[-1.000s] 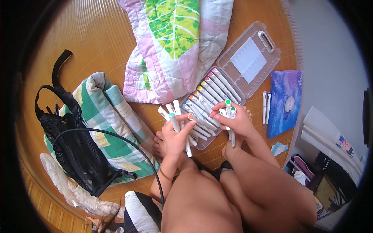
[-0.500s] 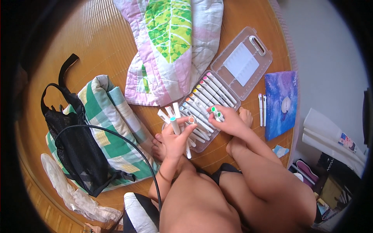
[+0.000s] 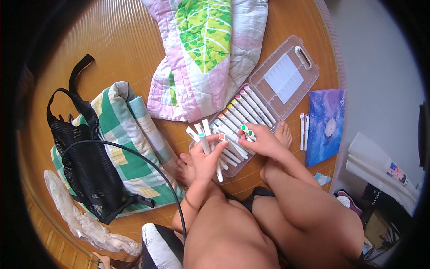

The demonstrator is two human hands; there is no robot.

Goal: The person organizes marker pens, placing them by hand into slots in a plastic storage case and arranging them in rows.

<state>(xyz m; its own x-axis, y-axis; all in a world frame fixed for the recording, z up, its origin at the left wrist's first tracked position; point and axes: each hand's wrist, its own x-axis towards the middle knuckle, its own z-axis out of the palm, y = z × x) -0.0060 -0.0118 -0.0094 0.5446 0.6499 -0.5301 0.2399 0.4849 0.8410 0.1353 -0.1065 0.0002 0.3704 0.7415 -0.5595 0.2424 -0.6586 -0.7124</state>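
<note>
Between my feet lies an opened clear plastic marker case [image 3: 309,87], its lid folded back to the far right. White markers [image 3: 248,105] with coloured cap ends fill it in a slanting row, pink and red at the far end, then yellow, orange and blue nearer. My left hand [image 3: 205,160] is closed around several white markers [image 3: 204,142], one with a teal end and one with an orange-brown end, over the case's near left part. My right hand [image 3: 262,140] pinches green-ended markers [image 3: 247,132] above the case's near right side.
Two loose markers [image 3: 304,132] lie beside a blue-purple galaxy-patterned book or box [image 3: 324,127] at right. A quilt [image 3: 206,58] covers the far middle. At left are a folded green checked blanket [image 3: 130,148], a black mesh bag [image 3: 87,170] and a crumpled clear plastic bag [image 3: 85,224].
The view has shifted slightly, so most things sit a little to the right. Both hands keep their markers; my right hand's green-ended markers have tilted slightly.
</note>
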